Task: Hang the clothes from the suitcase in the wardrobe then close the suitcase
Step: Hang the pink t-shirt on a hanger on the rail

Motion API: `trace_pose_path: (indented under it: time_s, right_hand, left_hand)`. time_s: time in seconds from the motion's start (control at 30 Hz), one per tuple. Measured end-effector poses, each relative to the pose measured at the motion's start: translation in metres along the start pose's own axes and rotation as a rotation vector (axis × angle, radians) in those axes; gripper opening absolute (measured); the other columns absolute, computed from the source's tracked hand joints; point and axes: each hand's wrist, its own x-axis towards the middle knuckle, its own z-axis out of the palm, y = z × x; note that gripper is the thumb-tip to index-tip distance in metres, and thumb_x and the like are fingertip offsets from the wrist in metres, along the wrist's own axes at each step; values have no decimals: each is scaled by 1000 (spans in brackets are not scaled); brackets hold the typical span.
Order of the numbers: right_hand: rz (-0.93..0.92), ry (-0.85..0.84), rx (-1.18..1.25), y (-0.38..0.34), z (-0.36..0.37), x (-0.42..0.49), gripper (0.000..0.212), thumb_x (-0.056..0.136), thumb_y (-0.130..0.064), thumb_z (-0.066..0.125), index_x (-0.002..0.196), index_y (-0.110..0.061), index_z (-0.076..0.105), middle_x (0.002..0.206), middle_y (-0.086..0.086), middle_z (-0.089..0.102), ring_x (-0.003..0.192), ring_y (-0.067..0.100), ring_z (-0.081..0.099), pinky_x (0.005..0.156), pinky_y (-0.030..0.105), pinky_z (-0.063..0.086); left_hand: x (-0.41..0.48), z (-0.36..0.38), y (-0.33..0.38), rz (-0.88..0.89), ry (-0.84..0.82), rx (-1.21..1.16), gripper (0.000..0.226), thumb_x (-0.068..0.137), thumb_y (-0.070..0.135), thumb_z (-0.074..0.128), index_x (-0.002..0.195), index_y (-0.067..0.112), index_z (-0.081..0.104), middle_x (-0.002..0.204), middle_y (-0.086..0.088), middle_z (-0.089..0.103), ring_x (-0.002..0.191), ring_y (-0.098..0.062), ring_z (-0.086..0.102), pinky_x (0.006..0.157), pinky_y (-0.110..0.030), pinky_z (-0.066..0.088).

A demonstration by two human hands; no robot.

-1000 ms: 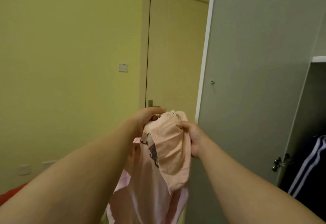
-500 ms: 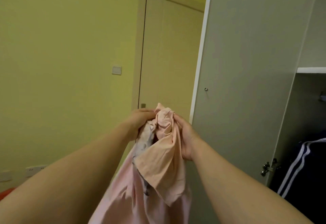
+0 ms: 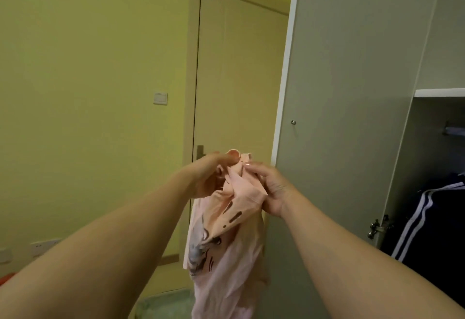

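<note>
Head view, centre frame: left grip and right grip are both clamped on the bunched top of the pink shirt, which dangles beside the wardrobe door. If either pinch eases, that loose fabric could slip and drop.

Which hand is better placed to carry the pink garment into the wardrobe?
Right, probably. Both hands grip the pink garment, but the right hand is nearer the open wardrobe, where a dark striped jacket hangs; the left hand lies farther away.
</note>
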Motion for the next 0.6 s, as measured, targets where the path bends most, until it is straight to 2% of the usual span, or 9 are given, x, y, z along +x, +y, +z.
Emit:
trace_pose_path:
  time_s: [0.03,0.07,0.13,0.2,0.27,0.37,0.43,0.5,0.6]
  right_hand:
    - [-20,-3,5,-3,-3,-3,46,67,-11,69,111,-8,54,97,17,63,82,27,63,77,35,53]
    - [-50,-2,0,-7,-5,-7,33,72,-6,67,103,-7,53,91,16,63,76,25,63,73,35,54]
    - [-82,23,-15,-17,-14,-15,18,83,1,60,94,-10,52,84,14,62,71,23,62,69,36,53]
    - [-96,17,-53,-28,-30,-29,27,85,3,55,109,-9,52,90,14,63,76,24,63,69,35,56]
    - [-89,44,-116,-38,-44,-44,25,87,3,51,111,-5,53,90,14,63,75,22,64,66,31,58]
    - [-113,225,-161,-58,-64,-73,7,89,4,50,88,-2,55,68,12,64,55,17,66,53,26,56]
    - [-143,360,-184,-70,-77,-94,15,89,4,52,77,-5,52,61,11,60,46,15,62,48,25,55]
    - [-166,482,-206,-79,-93,-115,16,88,2,55,75,-7,51,61,10,57,44,15,60,49,25,54]
    - [-221,694,-212,-93,-125,-154,20,87,-2,60,72,-10,50,63,9,57,54,18,58,56,29,50]
  left_hand:
    - [-3,6,3,-42,-41,47,12,89,19,52,89,7,54,67,-4,57,53,-13,54,48,-22,47]
    - [-4,9,6,-58,-81,108,11,89,17,50,83,9,54,65,-3,57,55,-14,55,51,-23,47]
    - [-7,19,11,-71,-191,237,6,86,15,52,88,11,57,69,-2,63,65,-16,59,59,-26,49]
    - [-8,32,17,-110,-310,331,8,84,14,57,92,13,59,74,-1,66,69,-16,62,62,-26,53]
    - [-11,46,24,-135,-365,361,7,88,16,54,87,11,60,74,-3,66,68,-16,63,60,-25,57]
    - [-10,81,31,-149,-446,481,14,92,22,52,88,11,59,79,-5,63,68,-15,64,61,-23,58]
    - [-7,112,31,-148,-486,598,17,93,27,53,94,10,58,81,-6,63,64,-14,65,58,-22,58]
    - [-4,144,28,-118,-487,644,19,94,28,53,95,10,57,81,-7,62,66,-14,64,59,-23,58]
    - [0,189,21,-63,-447,576,15,95,19,53,87,7,55,80,-7,60,69,-16,59,72,-31,57]
